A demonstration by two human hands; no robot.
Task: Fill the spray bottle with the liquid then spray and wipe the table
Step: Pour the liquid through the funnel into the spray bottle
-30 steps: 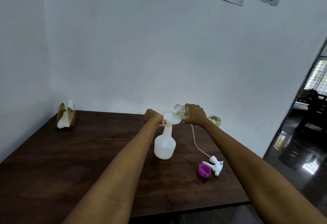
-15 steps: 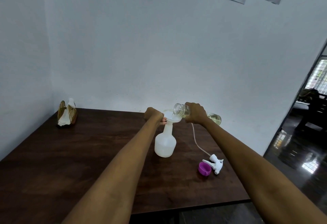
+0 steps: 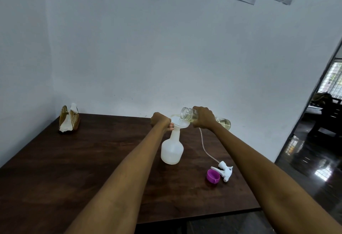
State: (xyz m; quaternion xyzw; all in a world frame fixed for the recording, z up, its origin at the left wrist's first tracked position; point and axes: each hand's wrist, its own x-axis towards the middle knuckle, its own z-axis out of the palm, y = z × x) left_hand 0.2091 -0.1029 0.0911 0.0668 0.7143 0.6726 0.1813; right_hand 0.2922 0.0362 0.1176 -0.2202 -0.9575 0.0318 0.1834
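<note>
A white translucent spray bottle stands upright mid-table with a white funnel in its neck. My left hand grips the funnel's rim at the neck. My right hand grips a clear bottle of pale yellow liquid, tipped on its side with its mouth over the funnel; a thin stream runs into the funnel. The spray head with its long tube lies on the table to the right, beside a purple cap.
A gold napkin holder with white tissues stands at the table's back left corner. White walls close the back and left. The table's right edge borders an open doorway onto a glossy dark floor.
The clear bottle has tipped slightly further over the funnel. Both hands stay in place on funnel and bottle; the view has shifted a little.
</note>
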